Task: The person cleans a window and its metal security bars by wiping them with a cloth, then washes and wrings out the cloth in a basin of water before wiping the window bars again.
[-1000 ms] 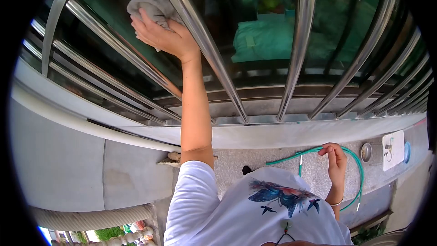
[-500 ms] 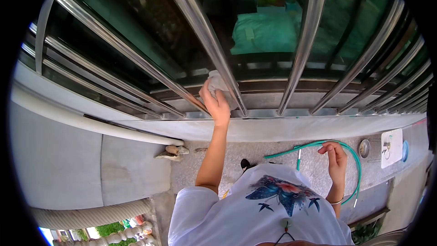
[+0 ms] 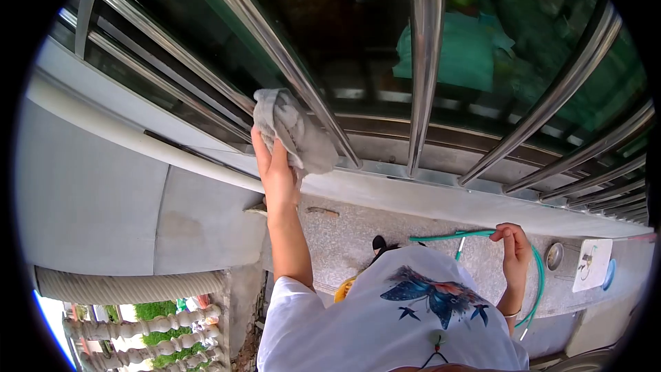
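Note:
A grey cloth [image 3: 292, 131] is in my left hand [image 3: 277, 169], bunched against the lower end of the metal window bars [image 3: 272, 34]. Its upper part folds over beyond my fingertips. My right hand [image 3: 513, 244] hangs in the air on the right, fingers curled towards the thumb; whether anything small is between them cannot be made out. Behind the bars is dark window glass [image 3: 372, 48] with a reflection of a shirt.
On the ground below lie a green hose [image 3: 540, 289], a round metal bowl [image 3: 554, 256] and a white board [image 3: 592, 265]. A grey wall panel [image 3: 89, 193] stands at the left, with a stone balustrade [image 3: 138, 327] beneath it.
My left hand has moved left along the bars with the cloth, which now shows more fully. My right hand's fingers look more closed, and the view has shifted.

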### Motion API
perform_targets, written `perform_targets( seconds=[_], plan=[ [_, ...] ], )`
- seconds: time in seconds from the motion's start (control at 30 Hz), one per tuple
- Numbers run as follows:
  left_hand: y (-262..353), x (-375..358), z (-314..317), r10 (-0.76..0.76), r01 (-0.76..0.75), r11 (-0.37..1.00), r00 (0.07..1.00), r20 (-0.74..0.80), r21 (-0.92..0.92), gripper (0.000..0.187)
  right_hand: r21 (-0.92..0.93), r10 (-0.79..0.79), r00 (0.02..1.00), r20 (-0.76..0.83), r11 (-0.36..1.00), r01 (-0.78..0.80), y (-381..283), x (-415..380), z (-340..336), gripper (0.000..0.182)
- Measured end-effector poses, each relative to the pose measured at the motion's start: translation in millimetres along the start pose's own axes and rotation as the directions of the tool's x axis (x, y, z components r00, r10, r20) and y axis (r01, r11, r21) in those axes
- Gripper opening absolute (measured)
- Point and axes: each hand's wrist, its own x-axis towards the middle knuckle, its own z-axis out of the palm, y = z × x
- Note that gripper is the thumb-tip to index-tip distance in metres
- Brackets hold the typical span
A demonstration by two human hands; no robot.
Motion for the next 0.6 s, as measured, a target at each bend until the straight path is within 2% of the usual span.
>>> perform_targets(
  seconds=[0.03,0.07,0.1,0.13,0.17,0.2,0.23,0.27,0.3,0.4,0.43,0.47,0.53,0.57,0.6],
  plan=[
    [6,18,11,0.179,-0.176,0.967,0.984,-0.001,0.185,0.046,-0.005,-0.015,1.0,0.02,1.0,0.015,-3,2,4,0.02],
    [14,41,26,0.349,-0.336,0.871,0.937,0.031,0.358,0.046,-0.012,-0.031,0.999,0.039,0.999,0.032,-7,5,8,0.019],
    [24,63,39,0.474,-0.479,0.803,0.874,0.106,0.356,0.044,-0.023,-0.033,0.999,0.042,0.999,0.034,-10,8,11,0.019],
    [28,94,44,0.714,-0.697,0.497,0.667,0.213,0.516,0.039,-0.014,-0.042,0.998,0.048,0.999,0.042,-12,9,15,0.019],
    [36,117,59,0.839,-0.805,0.293,0.475,0.266,0.516,0.037,-0.005,-0.045,0.998,0.053,0.999,0.045,-12,7,17,0.019],
    [44,139,64,0.866,-0.772,-0.015,0.308,0.395,0.636,0.034,-0.013,-0.034,0.998,0.056,0.999,0.035,-12,4,18,0.019],
    [44,161,74,0.88,-0.681,-0.186,0.205,0.428,0.708,0.031,-0.03,-0.023,0.998,0.065,0.999,0.025,-11,3,19,0.019],
    [40,179,82,0.934,-0.694,-0.124,0.16,0.32,0.709,0.043,-0.044,-0.011,0.997,0.07,0.999,0.014,-10,2,19,0.02],
    [25,179,85,0.953,-0.726,-0.066,0.158,0.259,0.684,0.036,-0.045,-0.003,0.998,0.06,0.999,0.006,-6,1,20,0.02],
    [-22,155,81,0.955,-0.804,0.081,0.231,0.184,0.589,0.037,-0.004,0.016,1.0,-0.016,1.0,-0.016,7,-9,19,0.019],
    [-47,146,68,0.937,-0.786,0.106,0.284,0.204,0.61,0.037,0.002,0.028,0.999,-0.027,1.0,-0.028,10,-10,20,0.019],
    [-70,128,56,0.91,-0.716,0.125,0.359,0.209,0.687,0.036,0.009,0.038,0.999,-0.039,0.999,-0.037,11,-9,21,0.019],
    [-120,106,18,0.795,-0.663,0.245,0.555,0.245,0.708,0.027,0.004,0.04,0.999,-0.035,0.999,-0.04,11,-10,21,0.019],
    [-135,88,6,0.679,-0.574,0.403,0.71,0.188,0.713,0.027,-0.007,0.028,0.999,-0.024,1.0,-0.028,10,-8,21,0.018],
    [-149,77,-6,0.567,-0.474,0.517,0.814,0.13,0.712,0.021,-0.006,0.029,0.999,-0.022,1.0,-0.03,9,-7,21,0.018]
  ],
)
